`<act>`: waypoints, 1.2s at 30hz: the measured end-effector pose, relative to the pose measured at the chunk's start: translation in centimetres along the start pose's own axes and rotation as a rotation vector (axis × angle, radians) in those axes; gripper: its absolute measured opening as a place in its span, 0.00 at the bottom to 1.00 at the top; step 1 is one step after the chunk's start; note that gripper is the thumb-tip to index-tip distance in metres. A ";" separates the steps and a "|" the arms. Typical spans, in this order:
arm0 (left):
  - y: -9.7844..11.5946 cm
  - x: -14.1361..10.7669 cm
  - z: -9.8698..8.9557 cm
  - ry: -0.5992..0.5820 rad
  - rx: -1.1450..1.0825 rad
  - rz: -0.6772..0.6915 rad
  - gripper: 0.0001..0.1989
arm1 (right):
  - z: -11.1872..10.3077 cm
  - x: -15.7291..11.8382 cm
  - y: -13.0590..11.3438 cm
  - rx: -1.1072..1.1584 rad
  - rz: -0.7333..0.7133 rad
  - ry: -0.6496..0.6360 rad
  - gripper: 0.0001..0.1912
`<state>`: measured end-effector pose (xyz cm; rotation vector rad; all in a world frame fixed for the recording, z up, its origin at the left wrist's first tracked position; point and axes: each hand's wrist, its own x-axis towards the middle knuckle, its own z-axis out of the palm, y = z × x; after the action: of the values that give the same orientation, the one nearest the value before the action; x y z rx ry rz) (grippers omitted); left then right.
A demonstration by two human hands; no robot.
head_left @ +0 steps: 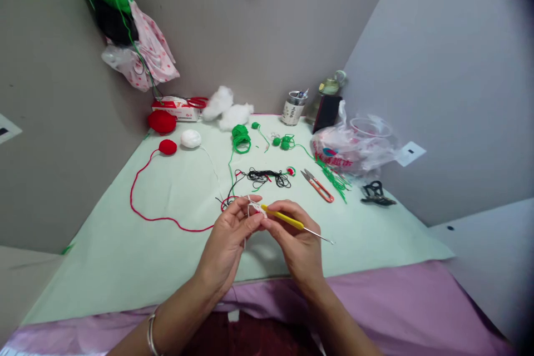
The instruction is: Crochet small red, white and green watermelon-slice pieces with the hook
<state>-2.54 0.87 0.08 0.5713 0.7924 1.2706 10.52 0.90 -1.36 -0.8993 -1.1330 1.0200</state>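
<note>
Close together above the near part of the table, both hands meet at a small white and red crochet piece (257, 211). My left hand (236, 225) pinches that piece, with white yarn over its fingers. My right hand (298, 236) is closed on a yellow-handled crochet hook (286, 218), whose metal end points out to the right. The hook's other end reaches the piece, though the fingers partly hide it. Red yarn (167, 218) runs from a small red ball (167, 147) toward my left hand. A white yarn ball (191, 138) trails a strand the same way.
Beyond the hands lie tangled black yarn (269, 177), orange-handled thread snips (317, 186) and a green yarn coil (241, 138). Stuffing (236, 117), a pen can (293, 108) and a phone (327, 113) stand behind. A plastic bag (354, 144), cut green strands (334, 178) and a black clip (376, 194) are right.
</note>
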 end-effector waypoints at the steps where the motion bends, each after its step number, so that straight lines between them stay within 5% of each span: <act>1: 0.0 0.1 -0.1 0.004 -0.007 -0.007 0.17 | 0.0 0.0 0.0 0.019 0.027 0.005 0.07; 10: 0.1 0.3 -1.3 -0.136 -0.158 -0.280 0.20 | 0.0 -0.2 0.5 0.503 0.405 -0.026 0.16; 18: 0.5 -0.9 0.0 -0.080 -0.101 -0.166 0.21 | -1.2 -0.5 0.5 0.118 0.034 -0.012 0.06; 26: 1.0 -1.0 -0.1 -0.072 0.045 -0.074 0.25 | -2.2 -0.4 0.0 0.143 0.044 -0.087 0.13; 29: 0.9 -1.0 -0.2 -0.062 0.093 -0.068 0.26 | -2.1 -0.3 -0.4 0.133 0.011 -0.068 0.09; 32: 0.7 -0.9 -0.3 -0.072 0.126 -0.037 0.27 | -1.6 -0.3 -0.8 -0.003 -0.051 -0.050 0.02; 36: 0.5 -0.7 -0.4 -0.083 0.146 -0.029 0.29 | -1.4 -0.4 -1.1 -0.185 -0.199 -0.038 0.07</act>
<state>-3.28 0.27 0.37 0.7230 0.8259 1.1611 12.00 0.12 -0.72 -0.8951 -1.3366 0.7816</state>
